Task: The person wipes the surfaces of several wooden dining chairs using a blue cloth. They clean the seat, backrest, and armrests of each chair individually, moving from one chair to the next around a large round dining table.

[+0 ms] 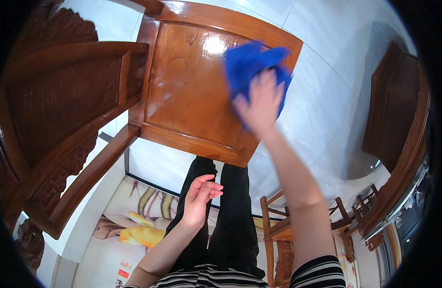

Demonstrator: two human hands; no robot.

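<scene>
Under my right hand [262, 100] lies a blue cloth [244, 64], pressed flat near the right edge of a wooden chair's seat [188, 86]. Both hand and cloth are blurred. The seat is glossy brown wood with a framed panel, and light glints off its far part. To the left rises the chair's carved backrest [62, 79]. My left hand [199, 199] hangs in the air in front of my legs, its fingers loosely bent and holding nothing.
A dark wooden table [401, 144] with a pedestal-like base stands at the right. Other wooden chairs [278, 226] are at the lower right. Pale tiles cover the floor [325, 90]. A wall [134, 216] with a printed flower picture is behind me.
</scene>
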